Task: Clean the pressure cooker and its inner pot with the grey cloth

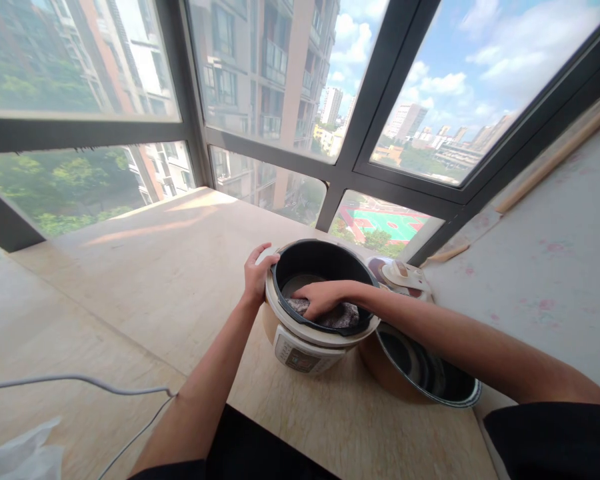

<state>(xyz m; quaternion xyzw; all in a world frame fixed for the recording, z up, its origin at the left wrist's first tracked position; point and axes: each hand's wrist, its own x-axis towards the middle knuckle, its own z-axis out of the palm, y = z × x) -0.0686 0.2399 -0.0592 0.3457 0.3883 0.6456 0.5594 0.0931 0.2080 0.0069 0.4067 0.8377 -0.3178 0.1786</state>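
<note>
A cream-coloured electric pressure cooker [307, 357] stands lidless on the stone ledge, its control panel facing me. My left hand [258, 272] grips the left side of its rim, thumb over the edge. Inside the dark cooker body, my right hand [325, 298] presses a grey patterned cloth [347, 316] against the wall nearest me. The fingertips are partly hidden in the cloth. Under my right forearm, the removed inner pot [397, 370] sits tilted against the cooker's right side. Behind it lies the cooker lid [403, 275] with its handle.
The pale stone ledge [130, 287] runs up to large grey-framed windows [347, 153]. A white cable [80, 379] crosses the ledge at lower left, near a crumpled white tissue or plastic piece [25, 453]. A floral-papered wall [555, 267] closes off the right side.
</note>
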